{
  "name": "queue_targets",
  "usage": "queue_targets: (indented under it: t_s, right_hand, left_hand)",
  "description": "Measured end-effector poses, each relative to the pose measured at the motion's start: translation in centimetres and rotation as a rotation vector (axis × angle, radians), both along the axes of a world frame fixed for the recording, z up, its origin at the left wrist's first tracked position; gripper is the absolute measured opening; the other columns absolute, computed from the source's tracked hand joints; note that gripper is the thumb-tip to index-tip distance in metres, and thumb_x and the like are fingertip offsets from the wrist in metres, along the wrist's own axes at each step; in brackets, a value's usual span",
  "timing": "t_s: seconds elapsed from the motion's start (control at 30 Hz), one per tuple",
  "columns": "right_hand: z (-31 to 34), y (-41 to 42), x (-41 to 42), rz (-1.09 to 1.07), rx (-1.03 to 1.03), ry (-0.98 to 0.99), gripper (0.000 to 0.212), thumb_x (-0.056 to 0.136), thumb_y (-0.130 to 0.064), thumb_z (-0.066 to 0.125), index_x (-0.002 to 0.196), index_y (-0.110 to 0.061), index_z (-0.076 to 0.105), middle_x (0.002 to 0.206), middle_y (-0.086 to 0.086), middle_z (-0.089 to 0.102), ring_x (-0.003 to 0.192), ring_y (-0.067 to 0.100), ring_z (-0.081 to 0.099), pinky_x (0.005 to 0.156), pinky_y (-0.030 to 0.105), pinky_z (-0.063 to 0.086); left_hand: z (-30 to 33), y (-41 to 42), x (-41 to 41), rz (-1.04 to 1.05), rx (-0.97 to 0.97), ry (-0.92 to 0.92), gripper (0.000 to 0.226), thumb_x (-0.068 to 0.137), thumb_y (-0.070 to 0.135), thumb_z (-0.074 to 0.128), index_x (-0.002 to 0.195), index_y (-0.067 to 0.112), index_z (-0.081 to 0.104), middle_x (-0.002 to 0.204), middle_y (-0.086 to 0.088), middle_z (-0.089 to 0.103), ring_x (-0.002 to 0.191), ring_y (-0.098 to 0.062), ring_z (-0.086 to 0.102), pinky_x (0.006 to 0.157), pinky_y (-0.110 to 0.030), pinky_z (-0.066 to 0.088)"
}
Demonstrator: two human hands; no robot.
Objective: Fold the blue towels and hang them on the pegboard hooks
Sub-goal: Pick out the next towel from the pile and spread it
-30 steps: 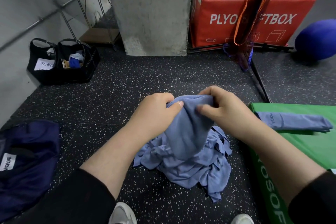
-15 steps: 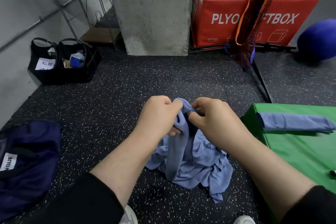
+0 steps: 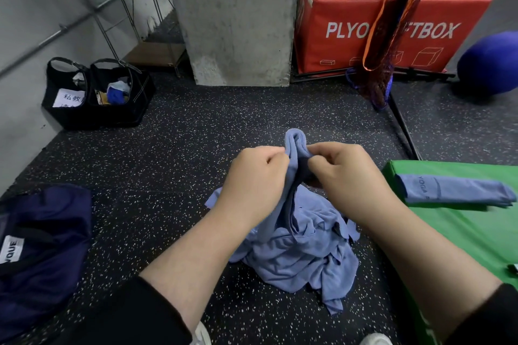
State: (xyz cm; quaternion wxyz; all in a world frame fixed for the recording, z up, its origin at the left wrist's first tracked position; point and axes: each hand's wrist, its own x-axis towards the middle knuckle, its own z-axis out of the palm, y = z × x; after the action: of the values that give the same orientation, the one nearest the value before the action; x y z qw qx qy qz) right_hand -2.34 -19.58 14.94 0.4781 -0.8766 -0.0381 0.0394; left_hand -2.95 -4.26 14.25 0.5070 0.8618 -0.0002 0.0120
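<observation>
Right now the blue towel (image 3: 294, 145) is bunched into a narrow ridge at the centre of the view, its top loop poking up between the two fists while the rest trails down into the rumpled towel pile (image 3: 300, 249) on the speckled floor (image 3: 196, 148). The left hand (image 3: 255, 176) grips the cloth from its nine o'clock side, fingers curled round it; the right hand (image 3: 344, 173) pinches it from three o'clock, the two nearly touching. To fold well, I would judge, the hands should work apart along one hem until an edge pulls straight, lifting the towel clear of the pile first. One folded towel (image 3: 454, 190) already lies on the green mat (image 3: 476, 238) at three o'clock. No pegboard is in view.
</observation>
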Motion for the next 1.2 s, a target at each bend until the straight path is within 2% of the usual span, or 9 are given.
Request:
queue_targets:
  t_s: [0.13,0.23,0.33,0.47,0.57,0.63,0.8,0.97,1.2]
  right_hand:
    - [-0.1,-0.2,0.5,-0.054,0.282,0.108,0.037,0.085,-0.023,0.046,0.094,0.010,0.061,0.100,0.039,0.059,0.077,0.020,0.053,0.087,0.061,0.055]
    - [-0.2,-0.7,0.5,-0.069,0.241,0.100,0.045,0.087,-0.046,0.060,0.098,-0.004,0.069,0.095,0.030,0.065,0.074,0.019,0.056,0.088,0.060,0.055]
    - [-0.6,-1.2,0.9,-0.095,0.207,0.066,0.028,0.077,-0.046,0.068,0.093,-0.026,0.076,0.082,0.008,0.076,0.081,0.023,0.071,0.088,0.060,0.055]
    - [-1.0,-1.8,1.8,-0.138,0.139,0.024,0.018,0.080,-0.022,0.058,0.088,-0.023,0.073,0.077,0.005,0.075,0.071,0.022,0.066,0.080,0.059,0.057]
    - [-0.2,-1.8,1.6,-0.029,0.185,0.031,0.020,0.092,-0.014,0.056,0.092,-0.023,0.073,0.084,0.003,0.076,0.076,0.017,0.065,0.087,0.057,0.057]
    - [0.2,-2.0,1.4,0.040,0.181,0.029,0.023,0.096,-0.011,0.054,0.094,-0.024,0.073,0.088,0.000,0.076,0.080,0.013,0.064,0.090,0.055,0.056]
    - [1.3,-2.5,1.1,0.169,0.032,-0.046,0.016,0.091,-0.028,0.073,0.106,-0.028,0.070,0.096,-0.012,0.074,0.089,0.001,0.067,0.083,0.024,0.053]
    - [2.1,-2.7,0.8,0.154,-0.048,-0.133,0.007,0.090,-0.020,0.072,0.095,-0.025,0.070,0.088,-0.009,0.072,0.077,0.003,0.061,0.072,0.023,0.048]
    - [2.3,-5.1,1.1,0.002,0.201,-0.103,0.010,0.082,-0.025,0.078,0.089,-0.021,0.071,0.078,-0.009,0.069,0.073,0.008,0.057,0.072,0.032,0.045]
  left_hand:
    - [0.2,-0.8,-0.6,-0.130,0.056,-0.002,0.024,0.095,0.011,0.046,0.095,-0.007,0.061,0.110,-0.013,0.061,0.100,-0.019,0.054,0.090,-0.035,0.042]
    - [0.3,-1.1,-0.9,-0.210,-0.031,0.060,0.026,0.097,0.009,0.044,0.107,0.005,0.068,0.123,-0.006,0.059,0.111,-0.009,0.052,0.097,-0.021,0.039]
    - [0.3,-1.2,-1.2,-0.277,-0.083,0.084,0.043,0.085,0.027,0.043,0.105,0.006,0.074,0.117,-0.003,0.070,0.112,-0.012,0.062,0.103,-0.032,0.046]
    - [-0.1,0.3,0.0,0.034,-0.125,0.041,0.014,0.094,0.020,0.057,0.102,0.018,0.068,0.098,0.005,0.074,0.090,-0.009,0.069,0.084,-0.032,0.053]
    - [-0.9,1.5,0.7,-0.128,-0.068,0.085,0.045,0.089,0.040,0.072,0.131,0.032,0.058,0.118,0.015,0.066,0.110,-0.001,0.062,0.098,-0.028,0.049]
    - [-1.7,1.4,0.9,-0.176,-0.064,0.136,0.039,0.083,0.043,0.069,0.118,0.025,0.066,0.113,0.011,0.073,0.112,-0.008,0.066,0.101,-0.043,0.051]
    - [-2.2,0.6,0.3,-0.173,-0.185,0.119,0.034,0.084,0.042,0.065,0.106,0.017,0.066,0.105,-0.006,0.075,0.109,-0.029,0.069,0.096,-0.059,0.052]
    - [-3.3,0.0,-0.4,-0.238,-0.414,0.287,0.042,0.087,0.002,0.075,0.126,0.012,0.060,0.117,-0.010,0.074,0.115,-0.025,0.069,0.104,-0.049,0.052]
    - [-6.0,-0.9,-1.9,-0.293,-0.298,0.445,0.039,0.084,-0.002,0.076,0.116,0.015,0.062,0.111,-0.001,0.077,0.107,-0.013,0.071,0.092,-0.028,0.056]
